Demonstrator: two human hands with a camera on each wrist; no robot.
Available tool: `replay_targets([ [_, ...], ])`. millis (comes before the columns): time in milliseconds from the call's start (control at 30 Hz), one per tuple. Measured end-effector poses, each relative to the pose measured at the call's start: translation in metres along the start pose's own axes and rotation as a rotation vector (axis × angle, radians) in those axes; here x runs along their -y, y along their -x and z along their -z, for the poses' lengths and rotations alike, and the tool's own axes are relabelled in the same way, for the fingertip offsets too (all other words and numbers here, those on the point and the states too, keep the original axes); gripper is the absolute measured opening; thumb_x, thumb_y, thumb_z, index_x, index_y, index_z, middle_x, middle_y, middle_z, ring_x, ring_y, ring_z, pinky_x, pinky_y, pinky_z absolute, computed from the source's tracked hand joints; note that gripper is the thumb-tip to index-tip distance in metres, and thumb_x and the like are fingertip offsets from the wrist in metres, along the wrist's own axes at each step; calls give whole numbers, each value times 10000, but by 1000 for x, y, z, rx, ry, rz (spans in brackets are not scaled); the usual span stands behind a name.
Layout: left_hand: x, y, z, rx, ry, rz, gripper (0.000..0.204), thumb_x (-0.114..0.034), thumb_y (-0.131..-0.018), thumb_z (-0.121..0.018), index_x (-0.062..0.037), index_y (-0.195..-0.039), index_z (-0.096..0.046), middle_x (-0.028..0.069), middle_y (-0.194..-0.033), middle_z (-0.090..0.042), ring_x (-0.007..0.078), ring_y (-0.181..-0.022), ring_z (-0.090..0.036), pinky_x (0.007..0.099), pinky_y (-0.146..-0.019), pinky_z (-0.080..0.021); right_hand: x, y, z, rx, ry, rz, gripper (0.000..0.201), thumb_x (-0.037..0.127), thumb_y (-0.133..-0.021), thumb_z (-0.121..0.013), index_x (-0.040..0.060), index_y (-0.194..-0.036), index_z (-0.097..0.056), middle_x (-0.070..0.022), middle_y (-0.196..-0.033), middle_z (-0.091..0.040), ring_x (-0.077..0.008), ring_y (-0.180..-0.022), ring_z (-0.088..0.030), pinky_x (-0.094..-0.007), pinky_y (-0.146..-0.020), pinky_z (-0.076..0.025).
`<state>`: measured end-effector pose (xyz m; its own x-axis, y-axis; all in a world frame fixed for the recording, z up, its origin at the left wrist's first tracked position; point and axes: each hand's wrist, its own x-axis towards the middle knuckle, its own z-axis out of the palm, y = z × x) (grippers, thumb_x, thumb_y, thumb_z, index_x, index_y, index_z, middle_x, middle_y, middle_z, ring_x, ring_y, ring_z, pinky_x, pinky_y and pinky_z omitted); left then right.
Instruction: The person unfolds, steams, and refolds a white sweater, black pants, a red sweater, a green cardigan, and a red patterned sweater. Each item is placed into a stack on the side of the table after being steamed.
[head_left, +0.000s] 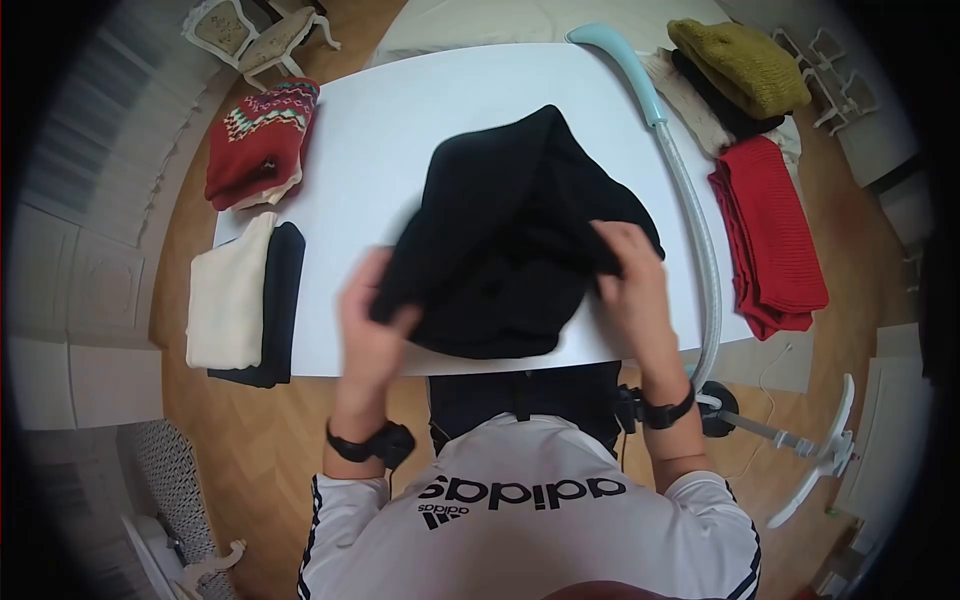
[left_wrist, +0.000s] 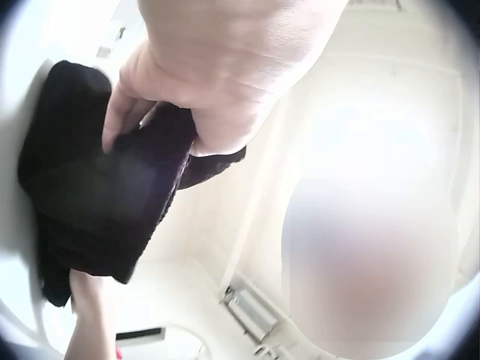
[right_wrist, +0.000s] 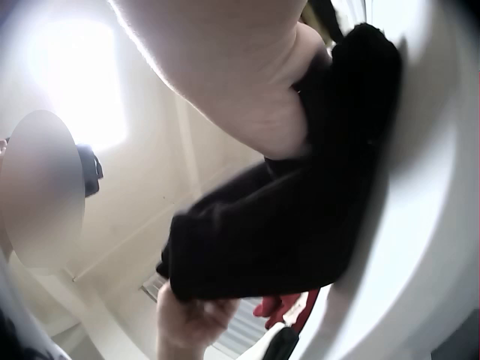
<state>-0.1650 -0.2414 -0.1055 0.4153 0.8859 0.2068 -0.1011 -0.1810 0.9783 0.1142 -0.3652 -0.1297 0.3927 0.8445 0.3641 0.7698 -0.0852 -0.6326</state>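
Note:
A bunched black garment [head_left: 500, 240] is spread over the middle of the white table, its near part lifted in folds. My left hand [head_left: 368, 315], blurred in the head view, grips the garment's near left edge. In the left wrist view the thumb and fingers of that hand [left_wrist: 217, 82] pinch the dark cloth [left_wrist: 105, 187]. On the other side my right hand [head_left: 635, 290] holds the right edge, with the cloth between thumb and fingers. The right wrist view shows the black cloth [right_wrist: 277, 232] hanging in a fold below that hand [right_wrist: 247, 82].
Folded cream [head_left: 228, 295] and dark clothes [head_left: 280, 300] lie at the left edge, beneath a patterned red sweater [head_left: 262, 145]. A red knit [head_left: 770, 235] and an olive knit [head_left: 740, 65] lie along the right. A pale blue steamer handle [head_left: 625, 70] with its hose [head_left: 690, 220] borders the table's right side.

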Motion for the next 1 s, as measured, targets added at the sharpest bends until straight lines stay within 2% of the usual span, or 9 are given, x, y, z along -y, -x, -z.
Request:
replay_targets([
  [100,-36,-32,44,-271,568,115,393,9,-898,-661,43,-1288,-628,162,-1237,-705,314,-1121,-701,430,-1023,-554,-4,-13,46,-211,-35,98,554,-164,-724,-610,40,-1236,-665,-169,-1211,-675,-338,-1179,-661,-367,-1036,-498],
  [300,-61,-89,98,-207,763,450,296,-140,-957,-678,23,-1204,-685,188,-1130,-748,294,-1020,-740,409,-957,-595,9,-35,113,-350,91,167,555,-173,-721,-623,57,-1219,-706,-134,-1371,-626,-293,-1282,-609,-375,-1072,-481],
  [367,-27,-114,128,-87,528,484,366,-143,-961,-699,34,-1276,-639,176,-1204,-729,299,-1105,-716,410,-987,-570,10,-41,111,-298,92,133,570,-148,-752,-651,68,-1278,-680,-144,-1429,-580,-312,-1314,-582,-386,-1085,-474],
  [467,9,-128,123,-375,-716,185,572,-262,-941,-747,31,-1384,-537,235,-1282,-676,365,-1161,-670,424,-978,-528,1,-38,94,-226,243,1,668,-17,-841,-748,108,-1467,-550,-206,-1554,-450,-393,-1402,-488,-430,-1135,-431],
  [533,23,-116,110,-383,-1021,-137,567,-308,-953,-711,4,-1392,-536,293,-1289,-634,423,-1184,-635,453,-997,-507,-11,-34,82,-274,252,-20,647,75,-873,-776,80,-1473,-533,-238,-1511,-480,-405,-1383,-498,-446,-1123,-433],
  [633,12,-77,52,-107,-949,-173,489,-265,-959,-717,-16,-1358,-583,228,-1282,-678,347,-1183,-668,404,-999,-516,-26,-29,76,-349,379,-107,623,128,-894,-773,66,-1465,-534,-229,-1466,-517,-410,-1346,-521,-455,-1094,-447],
  [767,50,-25,10,349,-1202,-95,742,-423,-915,-744,-106,-1528,-472,196,-1659,-320,398,-1527,-307,540,-1230,-249,-47,-27,59,-279,529,-77,610,213,-907,-777,59,-1449,-545,-229,-1375,-581,-420,-1274,-565,-467,-1078,-445],
  [900,53,-16,43,543,-1139,47,893,-458,-866,-777,-237,-1623,-358,149,-1731,-139,377,-1594,-108,555,-1270,-50,-60,-19,55,-4,499,-41,527,244,-910,-773,26,-1364,-621,-243,-1383,-600,-434,-1266,-572,-468,-1090,-441],
  [1000,36,-13,73,643,-1044,139,952,-340,-767,-866,-277,-1600,-410,125,-1740,-114,366,-1600,-93,553,-1274,-35,-50,-22,64,158,230,-215,443,252,-932,-753,-20,-1273,-677,-272,-1213,-693,-424,-1112,-675,-431,-979,-522],
])
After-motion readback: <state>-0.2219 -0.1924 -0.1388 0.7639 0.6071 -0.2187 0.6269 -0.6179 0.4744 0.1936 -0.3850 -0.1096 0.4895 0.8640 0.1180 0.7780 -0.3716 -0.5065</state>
